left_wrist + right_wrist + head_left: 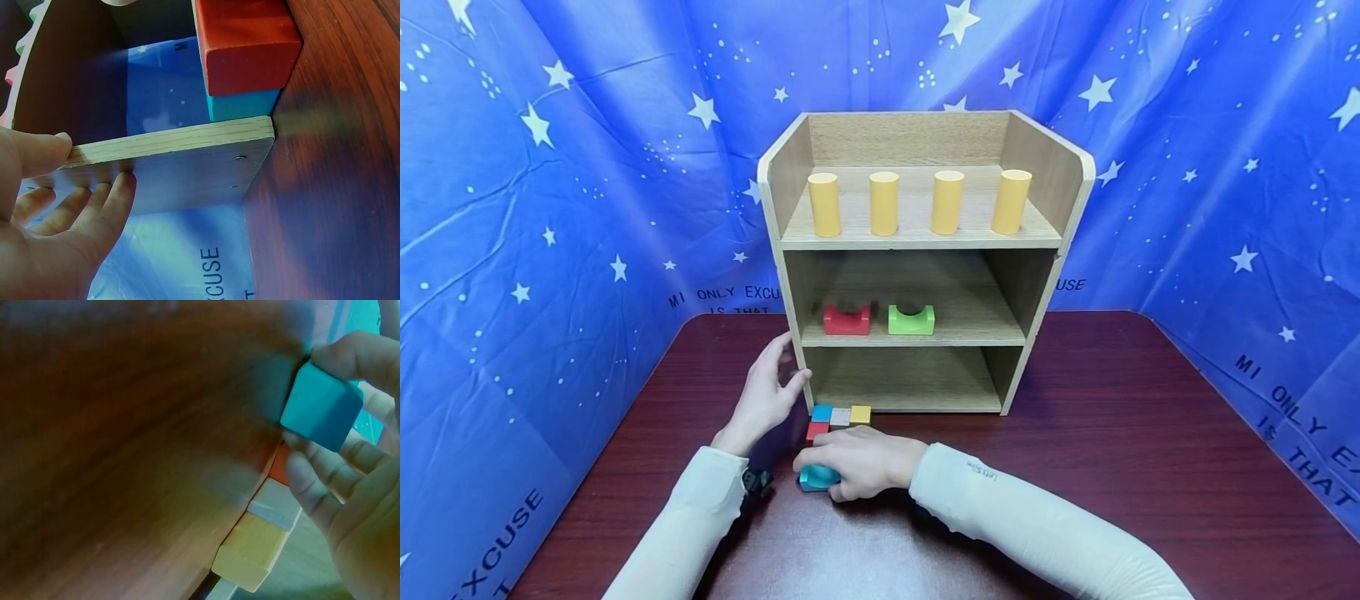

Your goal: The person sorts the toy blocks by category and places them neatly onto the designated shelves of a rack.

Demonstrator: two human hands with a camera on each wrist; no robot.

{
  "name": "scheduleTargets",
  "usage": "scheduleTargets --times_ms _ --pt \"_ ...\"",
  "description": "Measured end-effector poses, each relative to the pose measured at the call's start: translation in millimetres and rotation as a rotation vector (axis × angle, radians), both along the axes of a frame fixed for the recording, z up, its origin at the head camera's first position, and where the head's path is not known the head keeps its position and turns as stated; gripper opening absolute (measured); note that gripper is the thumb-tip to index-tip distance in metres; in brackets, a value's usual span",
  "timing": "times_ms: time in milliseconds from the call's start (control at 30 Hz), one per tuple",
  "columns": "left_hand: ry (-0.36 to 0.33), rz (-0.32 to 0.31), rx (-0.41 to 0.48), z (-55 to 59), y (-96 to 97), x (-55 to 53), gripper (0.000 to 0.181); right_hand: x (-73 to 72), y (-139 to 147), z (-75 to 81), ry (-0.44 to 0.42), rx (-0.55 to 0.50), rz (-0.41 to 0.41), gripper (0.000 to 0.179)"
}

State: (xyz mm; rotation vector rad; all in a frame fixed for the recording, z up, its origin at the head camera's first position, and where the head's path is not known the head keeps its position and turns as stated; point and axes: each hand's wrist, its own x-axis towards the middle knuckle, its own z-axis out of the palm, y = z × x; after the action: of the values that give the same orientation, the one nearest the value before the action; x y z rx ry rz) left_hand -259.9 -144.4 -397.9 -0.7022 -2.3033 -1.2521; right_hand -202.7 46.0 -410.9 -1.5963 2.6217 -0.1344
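My left hand (766, 404) holds the left side panel (175, 140) of a small wooden shelf. In the left wrist view its thumb lies on the panel's front edge and its fingers touch the outer face. On the table before the shelf, my right hand (865, 462) pinches a teal block (322, 406) with a curved hollow between thumb and fingers. Just behind it, at the shelf's foot, sit small blocks: blue (822, 412), grey (840, 417), yellow (861, 414) and red (817, 430). Part of this group is hidden by the right hand.
Several yellow cylinders (883, 204) stand upright along the top shelf. On the middle shelf (977, 333) are a red block (847, 323) and a green block (912, 323), both with curved hollows facing up. A dark red table (1120, 433) carries everything, with a starry blue cloth (1187, 167) around it.
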Motion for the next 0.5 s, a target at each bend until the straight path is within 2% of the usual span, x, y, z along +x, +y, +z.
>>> scheduleTargets --times_ms 267,500 --pt "0.0 0.003 -0.003 -0.2 -0.1 0.1 0.06 0.8 2.5 2.4 -0.025 -0.032 -0.009 0.054" --pt "0.003 0.0 -0.007 0.6 -0.5 0.6 0.061 -1.5 9.7 7.2 -0.11 -0.084 -0.037 0.054"
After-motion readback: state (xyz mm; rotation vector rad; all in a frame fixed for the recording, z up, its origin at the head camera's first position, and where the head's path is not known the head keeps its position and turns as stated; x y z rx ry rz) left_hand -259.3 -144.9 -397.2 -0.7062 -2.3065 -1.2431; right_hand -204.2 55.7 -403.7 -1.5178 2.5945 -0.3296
